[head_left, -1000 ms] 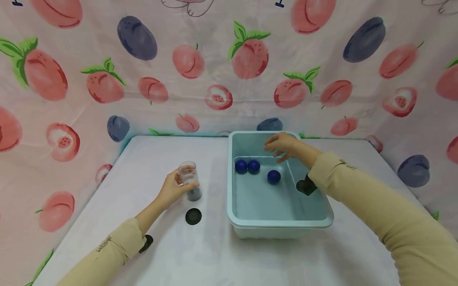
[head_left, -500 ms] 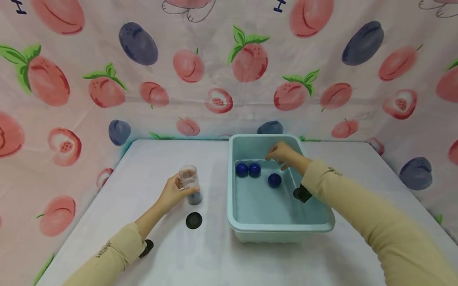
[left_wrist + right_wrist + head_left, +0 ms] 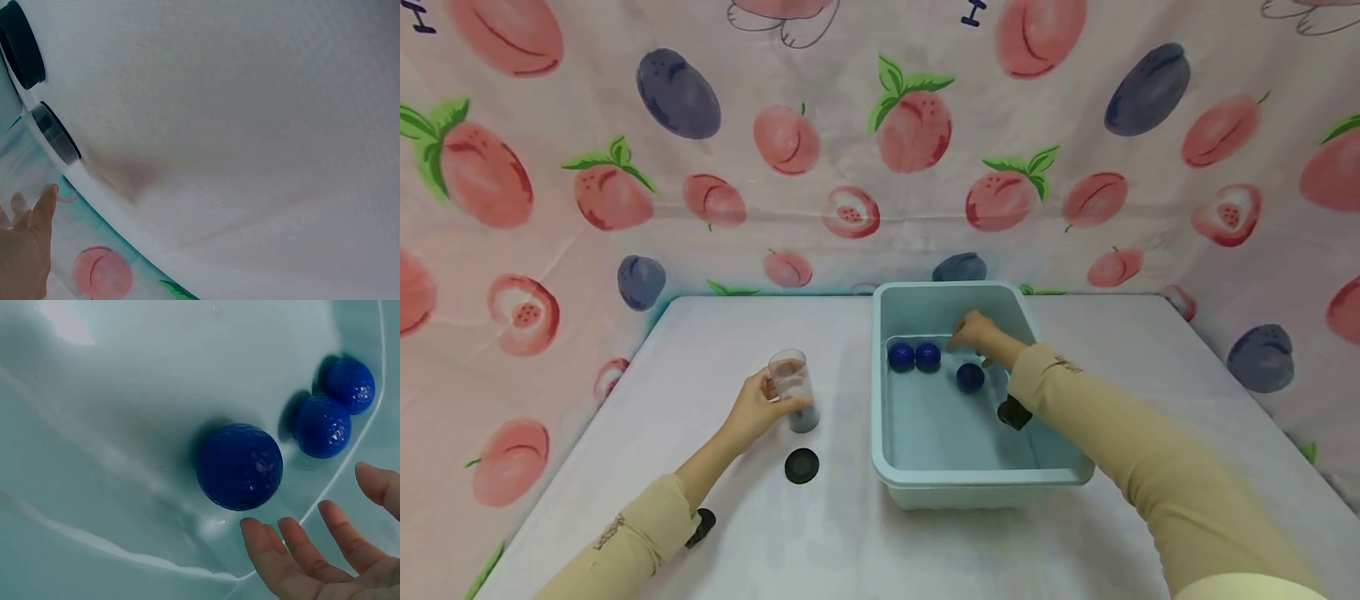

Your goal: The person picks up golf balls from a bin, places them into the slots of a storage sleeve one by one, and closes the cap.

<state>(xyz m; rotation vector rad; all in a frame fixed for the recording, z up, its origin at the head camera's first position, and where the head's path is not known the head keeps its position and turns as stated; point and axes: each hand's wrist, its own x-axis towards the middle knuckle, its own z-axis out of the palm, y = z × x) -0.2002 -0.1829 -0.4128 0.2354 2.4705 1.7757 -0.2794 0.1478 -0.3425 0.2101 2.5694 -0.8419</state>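
A clear cup (image 3: 792, 385) with a dark base stands on the table at the left, and my left hand (image 3: 758, 408) grips its side. In the left wrist view the thumb and fingers of that hand (image 3: 28, 250) lie along the clear cup (image 3: 56, 134). My right hand (image 3: 983, 335) is inside the light blue bin (image 3: 985, 477), behind a blue ball (image 3: 970, 378). Two more blue balls (image 3: 914, 357) touch each other at its left. In the right wrist view my right hand (image 3: 331, 556) has its fingers spread beside the nearest ball (image 3: 239, 467), holding nothing.
A round black lid (image 3: 802, 466) lies on the white table (image 3: 760, 533) in front of the cup. A patterned fruit cloth (image 3: 850, 100) hangs behind the table and at its sides.
My right hand has moved down and slightly left into the bin, closer to the balls. My left hand still grips the cup in about the same place.
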